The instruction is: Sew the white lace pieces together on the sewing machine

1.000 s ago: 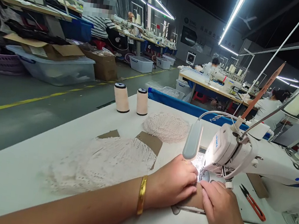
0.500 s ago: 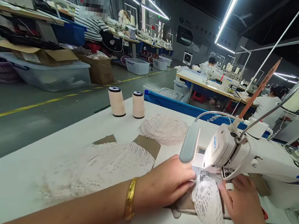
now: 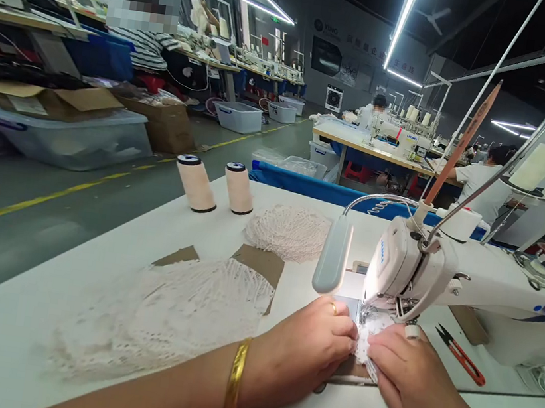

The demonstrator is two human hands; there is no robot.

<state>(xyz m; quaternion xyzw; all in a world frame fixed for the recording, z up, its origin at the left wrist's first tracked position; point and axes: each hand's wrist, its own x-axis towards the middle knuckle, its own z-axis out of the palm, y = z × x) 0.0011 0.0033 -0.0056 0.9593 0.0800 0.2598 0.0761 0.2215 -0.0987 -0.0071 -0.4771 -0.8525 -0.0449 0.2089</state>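
Under the needle of a white sewing machine (image 3: 395,260) lies a small piece of white lace (image 3: 363,343), largely covered by my hands. My left hand (image 3: 307,339), with a gold bracelet at the wrist, is closed with its fingertips pinching the lace's left edge beside the presser foot. From the right, my right hand (image 3: 408,372) grips the same lace between thumb and fingers, just in front of the needle. A grey lamp (image 3: 332,255) lights the spot. To the left, a spread of white lace pieces (image 3: 188,307) lies over brown card.
Two thread cones (image 3: 195,184) stand at the table's far left, near a round lace pile (image 3: 289,231). Red-handled thread snips (image 3: 461,356) lie right of my right hand. A pencil (image 3: 466,142) rises above the machine. Co-workers sit at other machines beyond.
My right hand has moved left and closed on the lace, which is now mostly covered. The snips have come into full view. The whole view has shifted slightly.
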